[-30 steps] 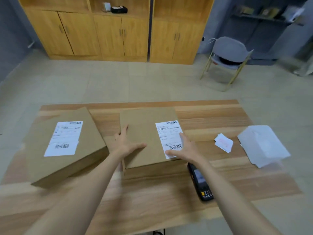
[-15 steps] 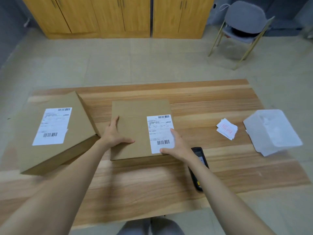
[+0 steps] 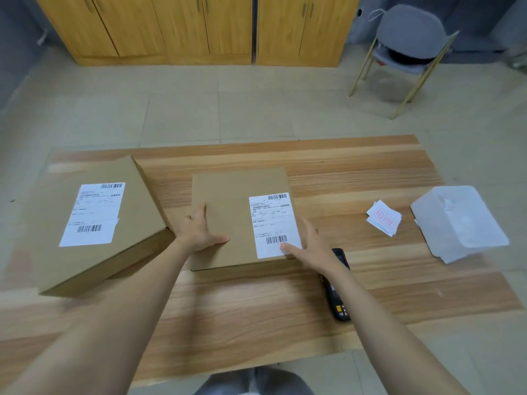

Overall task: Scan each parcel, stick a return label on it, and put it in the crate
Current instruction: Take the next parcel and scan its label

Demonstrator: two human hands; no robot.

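A flat brown cardboard parcel [image 3: 228,206] with a white shipping label [image 3: 273,223] lies in the middle of the wooden table [image 3: 256,309]. My left hand [image 3: 199,229] rests flat on its near left part, fingers spread. My right hand [image 3: 310,246] lies at its near right corner, fingertips on the label's barcode. A black handheld scanner [image 3: 339,303] lies on the table, partly under my right forearm. A bigger labelled parcel [image 3: 88,220] sits to the left. Small red-printed return labels [image 3: 383,219] lie to the right, beside a translucent plastic crate [image 3: 462,223].
Wooden cabinets [image 3: 199,27] line the far wall. A grey chair [image 3: 407,49] stands on the tiled floor at the back right. The crate hangs over the table's right edge.
The view has tilted down and moved closer. Both hands stay on the middle parcel, which sits a little nearer to me on the table.
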